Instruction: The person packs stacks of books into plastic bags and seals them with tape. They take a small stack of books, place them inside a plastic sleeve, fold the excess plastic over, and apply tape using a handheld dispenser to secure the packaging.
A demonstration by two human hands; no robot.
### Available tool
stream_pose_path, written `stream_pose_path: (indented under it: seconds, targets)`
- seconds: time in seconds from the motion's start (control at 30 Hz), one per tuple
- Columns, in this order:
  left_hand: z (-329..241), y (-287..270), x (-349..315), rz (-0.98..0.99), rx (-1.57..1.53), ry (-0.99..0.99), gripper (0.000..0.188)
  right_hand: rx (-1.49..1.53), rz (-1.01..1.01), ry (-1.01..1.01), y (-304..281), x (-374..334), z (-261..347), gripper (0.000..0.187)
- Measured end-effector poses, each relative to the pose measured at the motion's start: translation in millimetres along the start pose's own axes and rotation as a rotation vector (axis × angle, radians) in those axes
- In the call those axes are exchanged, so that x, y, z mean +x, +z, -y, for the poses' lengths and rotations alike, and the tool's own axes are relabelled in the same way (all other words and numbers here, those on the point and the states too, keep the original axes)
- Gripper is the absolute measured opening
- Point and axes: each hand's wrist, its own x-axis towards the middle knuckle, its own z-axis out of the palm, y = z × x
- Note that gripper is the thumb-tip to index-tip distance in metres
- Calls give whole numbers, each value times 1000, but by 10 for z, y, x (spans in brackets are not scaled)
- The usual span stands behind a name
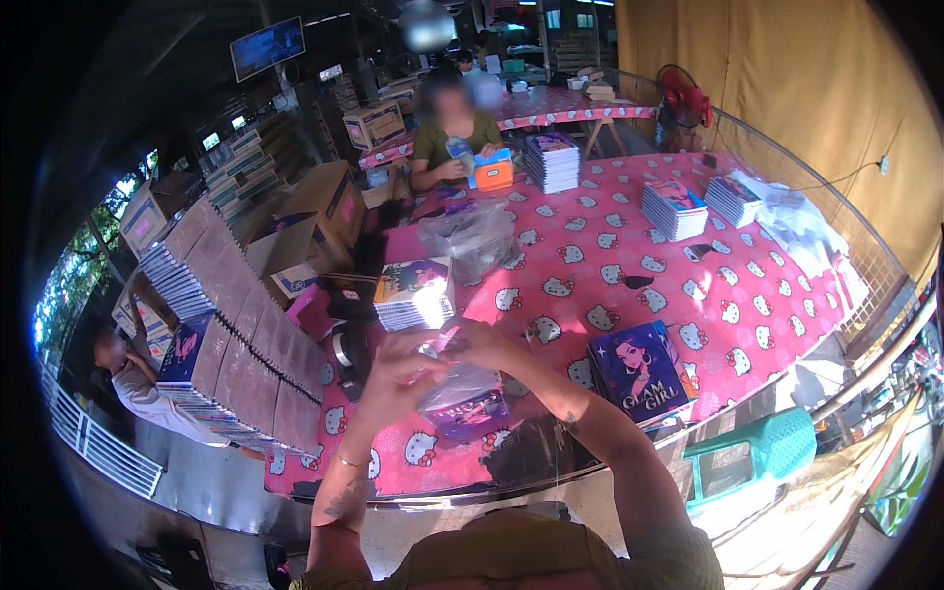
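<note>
A clear plastic bag [460, 382] stands in front of me on a pink tablecloth with cat faces [600, 256], a purple-covered book [470, 413] showing through its lower part. My left hand [401, 366] is closed at the bag's top, fingers curled. From the other side my right hand [474, 344] grips the same gathered plastic. Just beyond the hands sits a stack of books [413, 307] with a yellow-and-purple top cover. Right of my right forearm lies a pile of books [641, 372] with a purple illustrated cover.
Tall stacks of spiral-bound books [251, 359] line the table's left side, beside a black round object [348, 359]. Loose plastic bags [470, 241] lie farther back. Across the table a person [457, 147] handles an orange-and-blue item [494, 172]. A green stool [752, 457] stands at right.
</note>
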Motion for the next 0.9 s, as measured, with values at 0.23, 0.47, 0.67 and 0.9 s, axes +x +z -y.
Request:
stream_pose_path:
  seconds: [0.23,0.47,0.67,0.9]
  targets:
    - [1033,296,-319,119,-590,-404,48,-340,-113,-346,0,-35,190,58]
    - [972,309,-326,-39,-463,-336,35,123,346,-72,-154,-91,222,60]
    - [540,334,-2,-182,19,-71,18,54,172,-170,-119,-145,145,47]
    - [917,307,-237,65,-468,-335,31,-28,152,-281,-131,-190,34,49]
